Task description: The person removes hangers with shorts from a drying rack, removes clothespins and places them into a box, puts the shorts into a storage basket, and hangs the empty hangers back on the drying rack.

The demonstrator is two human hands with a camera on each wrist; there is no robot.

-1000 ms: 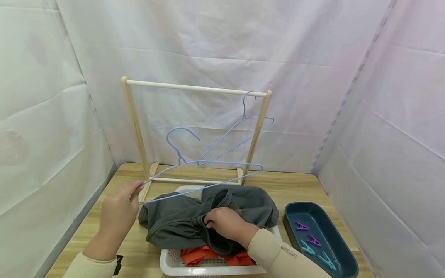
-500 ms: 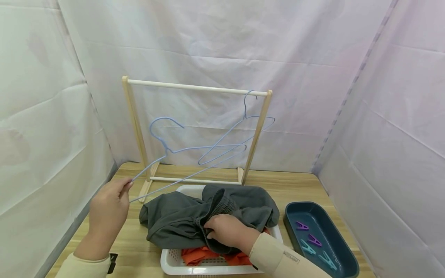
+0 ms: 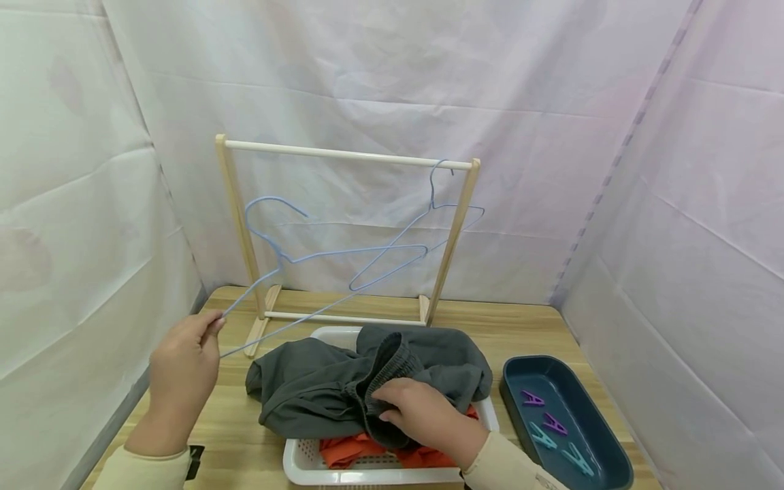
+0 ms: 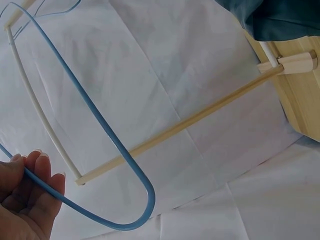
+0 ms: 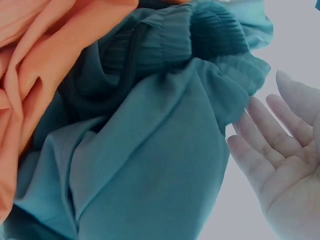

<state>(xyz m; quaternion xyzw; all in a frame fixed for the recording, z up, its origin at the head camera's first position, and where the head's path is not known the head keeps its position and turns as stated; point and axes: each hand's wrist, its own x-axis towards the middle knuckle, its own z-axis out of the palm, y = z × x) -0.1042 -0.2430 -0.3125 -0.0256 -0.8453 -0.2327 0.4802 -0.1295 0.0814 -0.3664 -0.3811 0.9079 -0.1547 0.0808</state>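
My left hand [image 3: 185, 364] pinches a blue wire clothes hanger [image 3: 324, 254] by one shoulder end. The hanger tilts in the air over the basket, its hook pointing up; the left wrist view shows the thumb and fingers around the wire [image 4: 100, 120]. Dark grey pants [image 3: 306, 391] with an elastic waistband lie heaped on a white basket [image 3: 294, 469]. Beside the waistband is my right hand [image 3: 422, 415]. In the right wrist view its fingers [image 5: 270, 130] are spread and fairly straight, close to the waistband [image 5: 220, 45]; whether they touch it I cannot tell.
A wooden rack [image 3: 453, 231] with a white rail stands behind the basket. Another blue hanger [image 3: 392, 245] hangs at the rail's right end. Orange cloth [image 3: 349, 450] lies beneath the pants. On the right, a dark blue tray [image 3: 591, 401] holds several purple and turquoise clothespins [image 3: 554, 424].
My left hand has moved left with the hanger, whose hook has risen. My right hand has come away slightly to the right from the waistband it was holding.
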